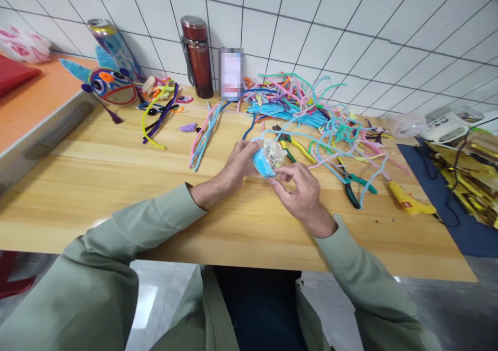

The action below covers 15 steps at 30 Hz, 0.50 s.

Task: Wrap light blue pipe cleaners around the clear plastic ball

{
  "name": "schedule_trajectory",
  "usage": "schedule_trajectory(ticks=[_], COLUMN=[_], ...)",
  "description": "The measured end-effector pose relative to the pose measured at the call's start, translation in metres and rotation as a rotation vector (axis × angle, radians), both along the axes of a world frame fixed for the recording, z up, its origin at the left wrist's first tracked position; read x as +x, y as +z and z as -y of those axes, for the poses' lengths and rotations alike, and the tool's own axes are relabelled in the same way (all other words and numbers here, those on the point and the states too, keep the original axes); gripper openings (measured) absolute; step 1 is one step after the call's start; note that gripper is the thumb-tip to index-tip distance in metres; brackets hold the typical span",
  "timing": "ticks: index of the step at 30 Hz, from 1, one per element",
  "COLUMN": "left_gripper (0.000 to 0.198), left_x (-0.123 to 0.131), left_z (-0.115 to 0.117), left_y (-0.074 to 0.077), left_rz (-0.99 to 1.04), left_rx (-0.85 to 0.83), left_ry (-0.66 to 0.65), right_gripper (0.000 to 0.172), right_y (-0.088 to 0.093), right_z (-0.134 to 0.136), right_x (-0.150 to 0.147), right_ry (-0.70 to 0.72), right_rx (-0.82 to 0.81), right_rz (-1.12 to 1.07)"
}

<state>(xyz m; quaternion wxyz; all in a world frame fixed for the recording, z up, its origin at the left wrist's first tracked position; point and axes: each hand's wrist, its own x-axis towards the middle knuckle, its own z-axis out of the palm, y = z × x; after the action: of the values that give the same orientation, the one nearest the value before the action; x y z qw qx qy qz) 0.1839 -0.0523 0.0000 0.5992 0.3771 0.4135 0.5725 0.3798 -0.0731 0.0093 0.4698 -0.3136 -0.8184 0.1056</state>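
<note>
My left hand [238, 165] is closed around one side of a small rounded piece, wound with light-blue pipe cleaner [263, 164] and whitish and lumpy on its open side. At the piece's lower right edge, the thumb and forefinger of my right hand [300, 189] pinch the blue pipe cleaner; their tips partly hide it. Just behind lie yellow-and-black pliers [298, 147]. To the right are green-handled pliers [352, 182], with a loose light-blue strand beside them.
A heap of coloured pipe cleaners [290, 109] lies along the wall, near a phone [231, 76] and a red thermos [197, 60]. A yellow glue gun [408, 199] rests at the right. A blue decorated figure [112, 86] and a can [116, 44] stand at the left.
</note>
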Motion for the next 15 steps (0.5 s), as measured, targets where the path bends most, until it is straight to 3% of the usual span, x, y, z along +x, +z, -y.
schedule_trajectory(ticks=[8,15], left_gripper=[0.032,0.037], left_x=[0.010,0.013], left_z=[0.006,0.007], left_y=[0.003,-0.001], left_rz=[0.073,0.054], left_rx=[-0.071,-0.043], left_ry=[0.154,0.181], right_gripper=[0.011,0.013], right_y=[-0.009,-0.011], right_z=[-0.003,-0.003], right_x=[-0.003,-0.004], right_ry=[-0.037,-0.049], right_rx=[0.155,0.157], right_rz=[0.063,0.071])
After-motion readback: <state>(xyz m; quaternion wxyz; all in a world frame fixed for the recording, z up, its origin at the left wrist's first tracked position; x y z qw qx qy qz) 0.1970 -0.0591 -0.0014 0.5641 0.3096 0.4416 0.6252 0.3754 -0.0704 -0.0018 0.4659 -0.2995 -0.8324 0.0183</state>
